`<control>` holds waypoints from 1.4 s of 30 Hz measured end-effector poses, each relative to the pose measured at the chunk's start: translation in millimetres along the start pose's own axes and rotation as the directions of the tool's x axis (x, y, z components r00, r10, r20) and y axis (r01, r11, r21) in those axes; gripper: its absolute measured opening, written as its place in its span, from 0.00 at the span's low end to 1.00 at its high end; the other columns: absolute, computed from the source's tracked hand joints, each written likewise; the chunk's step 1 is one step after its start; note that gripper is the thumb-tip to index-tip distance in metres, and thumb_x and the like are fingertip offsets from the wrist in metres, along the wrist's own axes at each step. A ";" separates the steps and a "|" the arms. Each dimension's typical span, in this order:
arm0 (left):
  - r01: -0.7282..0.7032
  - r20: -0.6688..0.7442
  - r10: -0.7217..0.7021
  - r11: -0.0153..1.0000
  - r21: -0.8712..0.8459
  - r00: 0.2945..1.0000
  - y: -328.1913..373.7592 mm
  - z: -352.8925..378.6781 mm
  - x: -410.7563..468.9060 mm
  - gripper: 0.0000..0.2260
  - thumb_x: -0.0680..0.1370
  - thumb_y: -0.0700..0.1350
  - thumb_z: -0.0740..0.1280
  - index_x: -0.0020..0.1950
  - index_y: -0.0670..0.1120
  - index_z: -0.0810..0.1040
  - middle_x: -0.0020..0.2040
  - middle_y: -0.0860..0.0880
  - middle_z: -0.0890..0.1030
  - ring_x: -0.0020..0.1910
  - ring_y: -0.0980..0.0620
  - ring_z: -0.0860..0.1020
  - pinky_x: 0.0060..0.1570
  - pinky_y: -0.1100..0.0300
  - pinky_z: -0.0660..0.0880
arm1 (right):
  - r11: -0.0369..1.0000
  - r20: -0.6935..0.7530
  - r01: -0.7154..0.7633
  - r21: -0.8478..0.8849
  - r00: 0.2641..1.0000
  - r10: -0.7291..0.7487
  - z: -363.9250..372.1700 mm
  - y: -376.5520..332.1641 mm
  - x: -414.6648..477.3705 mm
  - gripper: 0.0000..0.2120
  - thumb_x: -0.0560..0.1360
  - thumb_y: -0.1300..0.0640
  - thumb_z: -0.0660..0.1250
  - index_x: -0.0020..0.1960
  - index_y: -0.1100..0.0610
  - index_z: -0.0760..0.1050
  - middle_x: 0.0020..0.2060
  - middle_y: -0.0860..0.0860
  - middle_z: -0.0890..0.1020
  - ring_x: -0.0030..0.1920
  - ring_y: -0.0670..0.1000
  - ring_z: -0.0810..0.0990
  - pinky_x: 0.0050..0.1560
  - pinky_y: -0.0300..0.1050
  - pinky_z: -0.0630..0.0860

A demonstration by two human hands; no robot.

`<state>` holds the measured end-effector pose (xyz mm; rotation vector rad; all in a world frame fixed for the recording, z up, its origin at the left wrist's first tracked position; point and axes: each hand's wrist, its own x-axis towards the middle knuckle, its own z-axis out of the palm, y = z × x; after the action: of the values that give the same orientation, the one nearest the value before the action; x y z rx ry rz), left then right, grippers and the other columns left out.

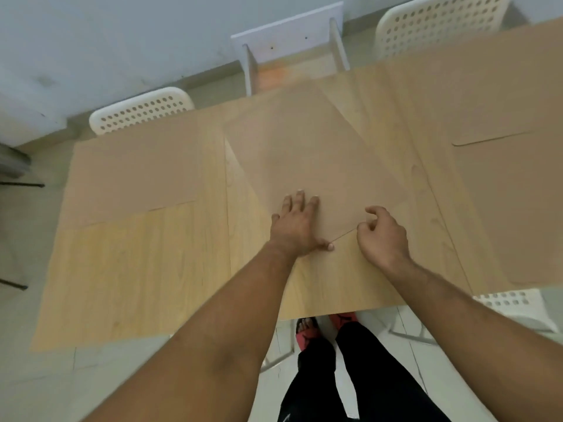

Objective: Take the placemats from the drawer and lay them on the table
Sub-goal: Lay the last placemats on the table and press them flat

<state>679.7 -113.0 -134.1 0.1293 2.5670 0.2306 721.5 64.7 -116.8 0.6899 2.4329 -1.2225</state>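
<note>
Head view: a thin tan rectangular placemat (313, 153) lies skewed mid-way along the pale wooden table (137, 269). It looks light, flexible and likely to slide, so it is best held by its near edge. Left hand (297, 226) presses flat on it, fingers spread; right hand (382, 236) pinches that edge, fingers curled.

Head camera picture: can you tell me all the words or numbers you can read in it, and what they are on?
None: no word, number or sign can be read here.
The middle placemat, the table and the white chair are plain.
The red sandals bear a dark mark, too blurred to read.
</note>
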 end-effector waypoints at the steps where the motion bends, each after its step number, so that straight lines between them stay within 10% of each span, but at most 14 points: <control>1: -0.014 -0.005 0.014 1.000 0.003 1.000 -1.7 1.8 -0.1 0.53 0.65 0.71 0.72 0.80 0.56 0.47 0.82 0.49 0.42 0.81 0.42 0.44 0.73 0.37 0.56 | 0.997 -0.014 -0.050 0.063 0.999 0.051 3.5 1.8 -2.6 0.20 0.79 0.56 0.59 0.71 0.50 0.70 0.41 0.44 0.77 0.48 0.52 0.80 0.54 0.48 0.77; 8: -0.066 -0.127 0.069 0.998 0.024 0.990 -12.3 2.1 4.2 0.39 0.71 0.69 0.67 0.78 0.59 0.57 0.82 0.50 0.51 0.79 0.43 0.52 0.71 0.39 0.59 | 0.806 -0.017 -0.291 0.516 0.937 0.350 30.9 -5.0 -18.7 0.15 0.79 0.57 0.59 0.65 0.50 0.71 0.45 0.51 0.83 0.43 0.50 0.85 0.52 0.52 0.83; 24: -0.099 -0.256 0.102 0.995 0.024 0.961 -16.9 -16.1 18.4 0.22 0.77 0.63 0.65 0.70 0.59 0.71 0.68 0.53 0.74 0.65 0.46 0.70 0.62 0.47 0.65 | 0.680 0.002 -0.274 0.680 0.928 0.372 47.5 -11.3 -16.8 0.21 0.79 0.56 0.63 0.72 0.57 0.70 0.46 0.52 0.83 0.45 0.51 0.86 0.49 0.48 0.84; 28: -0.143 -0.258 0.129 0.989 -0.035 0.957 -24.7 -27.6 23.2 0.21 0.78 0.64 0.63 0.68 0.58 0.74 0.66 0.53 0.76 0.65 0.46 0.71 0.61 0.48 0.63 | 0.604 0.069 -0.242 0.760 0.953 0.295 43.2 -20.5 -14.3 0.14 0.79 0.46 0.67 0.58 0.54 0.76 0.50 0.60 0.83 0.50 0.57 0.85 0.55 0.53 0.82; 33: -0.220 -0.217 0.203 0.974 -0.054 0.955 -33.7 -33.3 21.0 0.22 0.79 0.63 0.62 0.70 0.56 0.73 0.65 0.53 0.77 0.64 0.47 0.72 0.62 0.50 0.64 | 0.298 0.306 -0.337 0.893 0.940 0.148 37.6 -36.4 6.6 0.16 0.76 0.44 0.70 0.58 0.52 0.76 0.57 0.55 0.83 0.59 0.54 0.82 0.61 0.53 0.76; 36: -0.285 -0.169 0.272 0.957 -0.061 0.947 -33.0 -33.8 13.6 0.23 0.78 0.65 0.63 0.69 0.57 0.74 0.66 0.54 0.76 0.64 0.48 0.72 0.63 0.49 0.66 | 0.159 0.401 -0.431 0.888 0.896 0.192 39.0 -42.9 21.7 0.18 0.75 0.49 0.74 0.59 0.58 0.78 0.53 0.59 0.85 0.54 0.59 0.84 0.45 0.55 0.81; 38: -0.307 -0.116 0.301 0.951 -0.041 0.946 -30.7 -32.9 7.3 0.25 0.76 0.68 0.63 0.69 0.58 0.73 0.68 0.54 0.75 0.66 0.49 0.70 0.64 0.48 0.67 | 0.181 0.390 -0.445 0.877 0.880 0.273 43.6 -43.2 27.6 0.16 0.76 0.53 0.73 0.59 0.61 0.79 0.52 0.61 0.85 0.51 0.61 0.85 0.37 0.54 0.81; 42: -0.271 -0.162 0.249 0.954 -0.130 0.955 -32.4 -28.7 -3.4 0.32 0.74 0.72 0.61 0.74 0.57 0.69 0.74 0.54 0.69 0.73 0.50 0.64 0.70 0.47 0.65 | 0.330 0.233 -0.399 0.855 0.865 0.444 50.8 -38.1 35.6 0.09 0.79 0.64 0.66 0.58 0.65 0.77 0.51 0.60 0.84 0.48 0.61 0.84 0.50 0.62 0.82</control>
<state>665.7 -149.2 -114.7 0.4105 2.6591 0.5517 674.6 13.5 -138.6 1.5157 1.2254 -2.1968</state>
